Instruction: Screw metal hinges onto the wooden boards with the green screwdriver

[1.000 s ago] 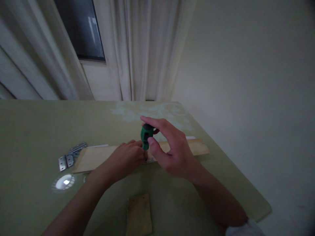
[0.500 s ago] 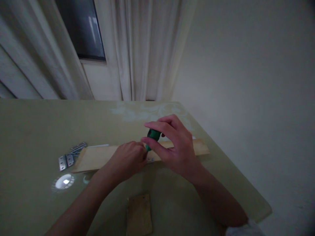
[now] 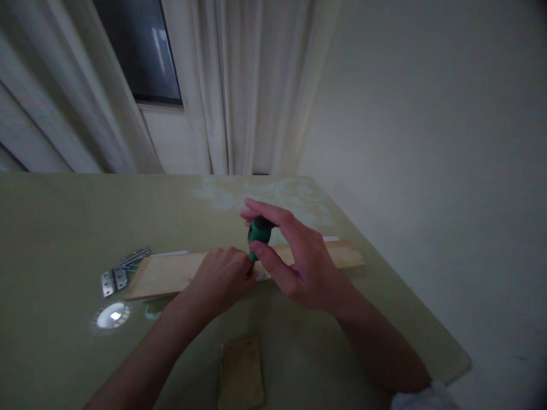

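A screwdriver (image 3: 259, 232) with a green and black handle stands tilted in my right hand (image 3: 305, 259). My right thumb and fingers are around its handle, with the fingertips reaching past the top. Closed at the lower end of the screwdriver is my left hand (image 3: 226, 276); what its fingertips pinch is hidden. Under both hands lies a long pale wooden board (image 3: 164, 272). Part of a metal hinge plate (image 3: 263, 276) with holes shows at the board's near edge, between the hands.
Left of the board lie metal hinges (image 3: 114, 281) and several screws (image 3: 132, 265). A shiny round dish (image 3: 111, 315) sits nearer me. A smaller wooden piece (image 3: 241, 373) lies at the table's front. The green tabletop (image 3: 55, 228) ends on the right beside a wall (image 3: 427, 142).
My right hand has shifted slightly left, its fingers now extended over the screwdriver's top. The handle has moved a little left and stands more upright. My left hand has hardly moved.
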### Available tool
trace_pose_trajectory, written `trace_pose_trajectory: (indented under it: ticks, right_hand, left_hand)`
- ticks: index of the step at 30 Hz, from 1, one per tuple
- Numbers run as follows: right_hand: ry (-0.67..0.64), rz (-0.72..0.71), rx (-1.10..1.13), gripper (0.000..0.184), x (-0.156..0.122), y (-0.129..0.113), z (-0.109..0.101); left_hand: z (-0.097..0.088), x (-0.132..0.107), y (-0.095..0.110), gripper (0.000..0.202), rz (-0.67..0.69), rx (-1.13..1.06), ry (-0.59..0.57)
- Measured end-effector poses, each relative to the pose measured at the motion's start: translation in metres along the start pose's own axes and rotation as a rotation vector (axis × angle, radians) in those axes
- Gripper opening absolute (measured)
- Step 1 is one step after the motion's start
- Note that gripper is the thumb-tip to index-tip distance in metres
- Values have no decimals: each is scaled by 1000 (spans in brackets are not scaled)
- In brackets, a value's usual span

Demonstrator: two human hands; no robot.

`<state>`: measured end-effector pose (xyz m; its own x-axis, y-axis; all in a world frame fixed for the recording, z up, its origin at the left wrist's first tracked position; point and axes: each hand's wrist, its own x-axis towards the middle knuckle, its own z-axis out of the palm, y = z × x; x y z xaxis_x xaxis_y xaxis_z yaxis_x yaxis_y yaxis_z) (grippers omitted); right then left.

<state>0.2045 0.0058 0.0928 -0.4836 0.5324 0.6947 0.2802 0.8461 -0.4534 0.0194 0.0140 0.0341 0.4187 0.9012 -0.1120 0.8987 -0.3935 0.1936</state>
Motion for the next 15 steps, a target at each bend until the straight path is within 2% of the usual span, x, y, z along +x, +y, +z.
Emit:
trace_pose_trajectory:
  ticks: [3, 6, 10, 15]
  right_hand:
    - [21, 55, -4, 41, 0, -1, -1]
    - [95, 76, -39, 35, 1, 1, -5]
    - [166, 114, -74, 34, 2, 7, -14]
    - [124, 120, -139, 30, 3, 13, -16]
  left_hand:
    - [-1, -1, 0, 25, -40, 73, -11]
    - [-4, -2, -3, 27, -21, 38, 7]
    - [-9, -5, -10, 12, 30, -76, -65]
    - [-10, -6, -13, 26, 68, -123, -76]
